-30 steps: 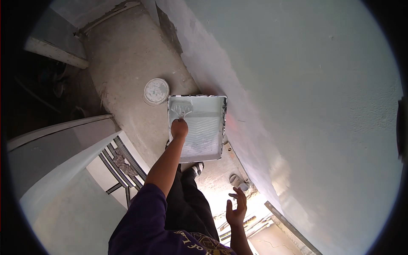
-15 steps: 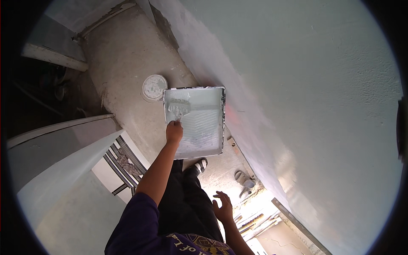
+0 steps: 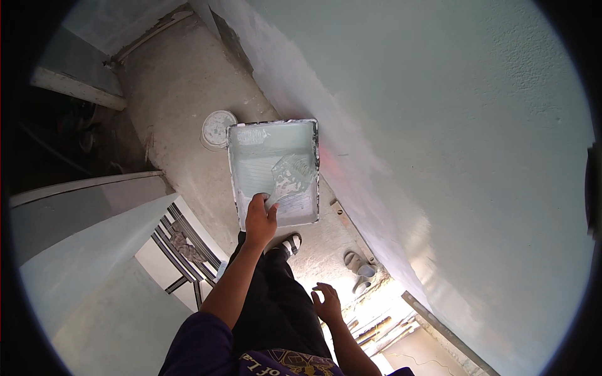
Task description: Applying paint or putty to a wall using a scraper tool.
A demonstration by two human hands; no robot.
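My left hand (image 3: 259, 220) grips the handle of a wide paintbrush (image 3: 292, 177), its flat head smeared with pale green-grey paint. The brush is over the ribbed slope of a paint tray (image 3: 315, 141), bristles pointing up and to the right. Pale paint (image 3: 276, 139) lies in the tray's far, deeper end. Dark and white smears mark the tray's rim; what supports it is hidden. Lower down, my right hand (image 3: 327, 304) hangs beside my leg with fingers loosely apart, holding nothing.
A paint-smeared white bucket (image 3: 219, 128) stands beyond the tray's left corner. Along the right rises a pale green wall (image 3: 439, 125). Grey sandals (image 3: 360, 263) and wooden strips (image 3: 379, 329) lie near its base. At left, a cloth (image 3: 187, 246) lies on a striped surface.
My left hand has drawn the brush back from the tray's far left paint toward the right and nearer me, tilting its head rightward. My right hand stays about where it was.
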